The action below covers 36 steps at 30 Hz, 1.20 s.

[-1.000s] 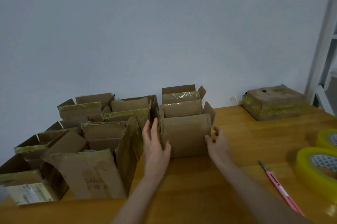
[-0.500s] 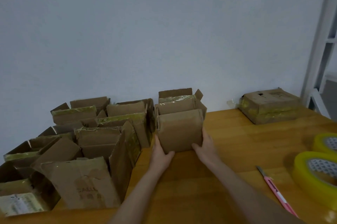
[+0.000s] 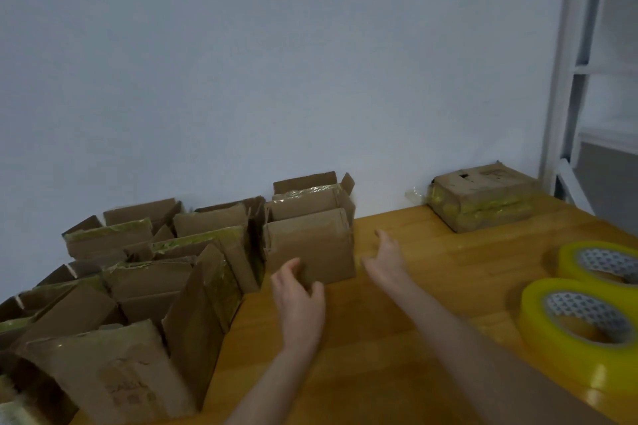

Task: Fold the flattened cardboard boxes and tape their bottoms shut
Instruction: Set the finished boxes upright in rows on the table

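Observation:
A small folded cardboard box (image 3: 310,245) stands upright on the wooden table (image 3: 397,338), pushed against another box (image 3: 310,193) near the wall. My left hand (image 3: 298,300) hovers just in front of it, fingers relaxed, holding nothing. My right hand (image 3: 386,258) is off the box's right side, fingers loosely spread, also free. Two rolls of yellow tape (image 3: 583,324) (image 3: 600,262) lie at the right.
Several folded open boxes (image 3: 145,269) crowd the left half of the table up to the wall. A taped bundle of flattened cardboard (image 3: 483,196) lies at the back right. A white metal frame (image 3: 569,79) stands at the far right.
Both hands held the small box's sides and pushed it back against the row; now they have let go and drawn back. The camera tilted up; the pink knife is out of view.

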Each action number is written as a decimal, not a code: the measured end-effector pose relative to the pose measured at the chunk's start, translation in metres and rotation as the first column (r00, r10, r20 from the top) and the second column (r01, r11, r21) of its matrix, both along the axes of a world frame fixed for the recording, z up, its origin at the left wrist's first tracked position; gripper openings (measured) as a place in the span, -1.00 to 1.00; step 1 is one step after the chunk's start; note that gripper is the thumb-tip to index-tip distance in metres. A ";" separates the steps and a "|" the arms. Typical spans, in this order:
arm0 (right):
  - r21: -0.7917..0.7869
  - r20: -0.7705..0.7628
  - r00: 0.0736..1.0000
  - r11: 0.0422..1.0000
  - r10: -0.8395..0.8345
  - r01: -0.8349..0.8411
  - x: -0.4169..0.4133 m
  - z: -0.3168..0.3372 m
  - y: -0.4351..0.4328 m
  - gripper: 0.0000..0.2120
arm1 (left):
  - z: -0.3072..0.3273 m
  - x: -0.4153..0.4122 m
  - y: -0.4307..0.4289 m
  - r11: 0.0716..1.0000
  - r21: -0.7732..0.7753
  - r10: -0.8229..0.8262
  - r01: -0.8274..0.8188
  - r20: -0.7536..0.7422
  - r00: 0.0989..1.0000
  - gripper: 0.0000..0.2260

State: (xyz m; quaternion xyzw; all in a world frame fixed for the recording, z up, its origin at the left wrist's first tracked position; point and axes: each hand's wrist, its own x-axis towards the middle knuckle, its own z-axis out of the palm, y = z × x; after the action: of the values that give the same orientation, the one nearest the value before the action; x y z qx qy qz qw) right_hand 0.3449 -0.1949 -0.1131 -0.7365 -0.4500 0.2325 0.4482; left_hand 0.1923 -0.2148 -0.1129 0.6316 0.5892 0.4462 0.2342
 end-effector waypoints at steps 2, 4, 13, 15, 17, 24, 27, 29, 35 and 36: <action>0.019 0.037 0.996 0.997 -0.080 0.079 0.025 0.008 -0.008 -0.42 | 0.001 0.033 -0.003 0.982 0.046 -0.180 0.184 -0.084 0.980 -0.59; 0.030 0.049 0.987 0.988 -0.153 0.151 0.057 0.014 -0.016 -0.45 | 0.006 0.074 0.008 0.938 0.056 -0.318 0.341 -0.245 0.916 -0.59; 0.038 -0.050 0.886 0.885 -0.462 0.464 0.200 0.011 -0.016 -0.45 | 0.013 0.273 0.072 0.767 0.041 -0.510 0.640 -0.565 0.649 -0.37; 0.041 -0.083 0.863 0.864 -0.498 0.502 0.223 0.011 -0.007 -0.42 | 0.011 0.301 0.088 0.759 0.027 -0.482 0.651 -0.649 0.589 -0.35; 0.032 -0.086 0.846 0.847 -0.526 0.530 0.244 0.009 0.001 -0.36 | 0.007 0.317 0.102 0.758 -0.009 -0.456 0.653 -0.723 0.519 -0.37; 0.077 -0.154 0.818 0.819 -0.554 0.569 0.277 0.004 0.020 -0.27 | -0.009 0.290 0.118 0.732 0.168 -0.440 0.660 -0.623 0.647 -0.65; 0.049 -0.182 0.852 0.861 -0.491 0.507 0.266 0.005 0.021 -0.43 | -0.004 0.271 0.110 0.786 0.120 -0.532 0.607 -0.370 0.762 -0.77; -0.005 -0.176 0.859 0.873 -0.480 0.487 0.252 0.007 0.017 -0.44 | 0.005 0.255 0.105 0.869 -0.017 -0.494 0.494 -0.081 0.866 -0.73; -0.006 -0.295 0.871 0.913 -0.392 0.408 0.212 0.020 -0.016 -0.70 | 0.028 0.197 0.065 0.843 -0.224 -0.375 0.489 0.406 0.833 -0.40; 0.013 -0.309 0.866 0.909 -0.393 0.417 0.205 0.027 -0.024 -0.72 | 0.030 0.189 0.059 0.856 -0.206 -0.373 0.473 0.389 0.843 -0.40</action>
State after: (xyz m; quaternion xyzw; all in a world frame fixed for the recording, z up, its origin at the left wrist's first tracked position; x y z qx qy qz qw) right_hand 0.5495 -0.2186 -0.0859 -0.7523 -0.2212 0.2239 0.5788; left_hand 0.3811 -0.1562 -0.0826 0.6197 0.4443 0.3908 0.5155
